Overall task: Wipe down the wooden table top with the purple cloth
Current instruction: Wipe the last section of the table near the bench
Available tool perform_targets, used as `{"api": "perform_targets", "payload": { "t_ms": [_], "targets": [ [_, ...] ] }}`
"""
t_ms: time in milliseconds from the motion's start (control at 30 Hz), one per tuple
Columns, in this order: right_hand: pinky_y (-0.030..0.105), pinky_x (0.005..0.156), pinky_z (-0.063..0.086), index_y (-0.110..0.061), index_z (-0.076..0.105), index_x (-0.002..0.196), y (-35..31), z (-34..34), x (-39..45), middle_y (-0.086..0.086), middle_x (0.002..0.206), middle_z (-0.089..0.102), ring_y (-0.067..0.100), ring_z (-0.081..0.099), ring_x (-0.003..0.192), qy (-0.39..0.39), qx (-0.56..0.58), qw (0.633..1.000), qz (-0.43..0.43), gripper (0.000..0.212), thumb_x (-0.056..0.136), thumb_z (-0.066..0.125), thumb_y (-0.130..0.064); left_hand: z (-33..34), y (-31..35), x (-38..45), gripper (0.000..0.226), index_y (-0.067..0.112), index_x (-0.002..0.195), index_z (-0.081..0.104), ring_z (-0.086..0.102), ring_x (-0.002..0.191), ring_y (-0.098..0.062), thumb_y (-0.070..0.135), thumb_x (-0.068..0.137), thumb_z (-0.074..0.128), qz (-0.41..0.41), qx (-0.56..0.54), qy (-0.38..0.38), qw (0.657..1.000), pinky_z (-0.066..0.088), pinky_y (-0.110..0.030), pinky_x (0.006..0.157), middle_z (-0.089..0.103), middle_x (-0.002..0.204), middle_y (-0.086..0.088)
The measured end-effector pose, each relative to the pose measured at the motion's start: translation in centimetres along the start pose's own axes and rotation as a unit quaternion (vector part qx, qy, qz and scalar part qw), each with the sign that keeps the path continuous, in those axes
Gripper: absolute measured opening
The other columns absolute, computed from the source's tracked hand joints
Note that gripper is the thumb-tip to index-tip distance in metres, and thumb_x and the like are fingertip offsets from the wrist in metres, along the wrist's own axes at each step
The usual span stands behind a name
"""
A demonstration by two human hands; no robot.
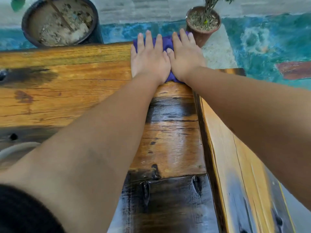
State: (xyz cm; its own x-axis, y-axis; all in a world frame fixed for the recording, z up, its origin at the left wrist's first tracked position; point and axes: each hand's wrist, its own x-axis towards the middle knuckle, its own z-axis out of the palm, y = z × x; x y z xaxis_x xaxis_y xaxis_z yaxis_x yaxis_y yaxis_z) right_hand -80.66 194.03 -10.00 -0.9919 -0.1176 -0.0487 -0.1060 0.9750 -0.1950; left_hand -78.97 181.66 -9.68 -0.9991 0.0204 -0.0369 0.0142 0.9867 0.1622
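The purple cloth (165,43) lies bunched at the far right corner of the wooden table top (70,91). My left hand (149,57) presses flat on its left part with straight fingers. My right hand (183,56) presses flat on its right part, thumb touching the left hand. Most of the cloth is hidden under both palms; only a strip between the hands and a bit near the wrists shows. The wood nearer to me looks wet and glossy.
A large dark pot of soil (60,21) stands on the floor beyond the table's far edge. A smaller brown pot with a plant (202,24) stands just past the corner. A lower wooden bench (235,157) runs along the table's right side.
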Motion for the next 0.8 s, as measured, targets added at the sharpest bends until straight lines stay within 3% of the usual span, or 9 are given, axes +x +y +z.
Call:
{"api": "perform_targets", "payload": {
  "t_ms": [233,467,500,567,633,733,800],
  "targets": [
    [0.047,0.116,0.018,-0.017,0.014,0.154,-2.5,1.1,-13.7,0.006,0.163,0.008,0.026,0.002,0.148,-0.033,-0.02,0.999,-0.014,0.064,0.097,0.021,-0.046,0.5,-2.0,-13.5,0.063,0.024,0.155,0.014,0.0,0.149,-0.029,0.044,0.095,0.017,0.026,-0.004,-0.032,0.999,0.011,-0.05,0.119,0.007,0.164,-0.008],
    [0.049,0.118,0.01,-0.019,0.012,0.155,-8.6,1.9,-37.9,0.004,0.163,0.006,0.025,0.001,0.149,-0.133,-0.028,0.991,-0.001,0.07,0.093,0.025,-0.049,-0.7,-4.5,-38.5,0.066,0.023,0.155,0.014,0.0,0.149,-0.029,0.043,0.093,0.021,0.003,0.008,-0.138,0.99,0.008,-0.048,0.119,0.003,0.164,-0.008],
    [0.05,0.117,0.013,-0.018,0.015,0.155,-9.7,1.7,-41.7,0.005,0.162,0.008,0.026,0.004,0.149,-0.147,-0.035,0.988,-0.002,0.07,0.092,0.026,-0.048,-1.1,-4.9,-42.4,0.066,0.023,0.155,0.017,0.003,0.149,-0.03,0.043,0.093,0.025,0.002,0.008,-0.15,0.989,0.01,-0.049,0.119,0.004,0.163,-0.008],
    [0.052,0.112,0.026,-0.014,0.038,0.148,-11.5,1.5,-48.5,0.008,0.156,0.027,0.029,0.026,0.144,-0.164,-0.024,0.986,0.01,0.068,0.087,0.034,-0.045,-1.6,-5.5,-49.5,0.065,0.02,0.15,0.036,0.022,0.146,-0.032,0.042,0.088,0.035,-0.002,-0.008,-0.165,0.986,0.02,-0.051,0.115,0.019,0.16,-0.009],
    [0.049,0.108,0.028,-0.011,0.056,0.135,-12.9,1.3,-55.1,0.007,0.147,0.04,0.03,0.038,0.138,-0.159,0.006,0.987,-0.001,0.067,0.079,0.043,-0.045,-2.2,-6.2,-56.3,0.066,0.018,0.14,0.051,0.031,0.143,-0.031,0.043,0.079,0.043,-0.009,-0.038,-0.161,0.986,0.027,-0.049,0.106,0.03,0.155,-0.01],
    [0.046,0.104,0.024,-0.013,0.063,0.127,-14.0,1.2,-62.1,0.01,0.139,0.052,0.025,0.031,0.138,-0.136,0.008,0.99,-0.033,0.067,0.073,0.047,-0.048,-2.9,-7.0,-63.7,0.074,0.019,0.138,0.046,0.01,0.149,-0.024,0.047,0.07,0.046,-0.001,-0.042,-0.145,0.989,0.031,-0.046,0.099,0.025,0.157,-0.009],
    [0.048,0.1,0.029,-0.013,0.065,0.126,-14.3,0.8,-64.3,0.01,0.139,0.052,0.028,0.046,0.132,-0.136,-0.005,0.99,-0.034,0.066,0.073,0.046,-0.05,-3.7,-7.1,-65.9,0.075,0.017,0.138,0.049,0.027,0.144,-0.029,0.049,0.071,0.048,0.017,-0.034,-0.165,0.986,0.031,-0.047,0.099,0.028,0.155,-0.01]
  ]
}}
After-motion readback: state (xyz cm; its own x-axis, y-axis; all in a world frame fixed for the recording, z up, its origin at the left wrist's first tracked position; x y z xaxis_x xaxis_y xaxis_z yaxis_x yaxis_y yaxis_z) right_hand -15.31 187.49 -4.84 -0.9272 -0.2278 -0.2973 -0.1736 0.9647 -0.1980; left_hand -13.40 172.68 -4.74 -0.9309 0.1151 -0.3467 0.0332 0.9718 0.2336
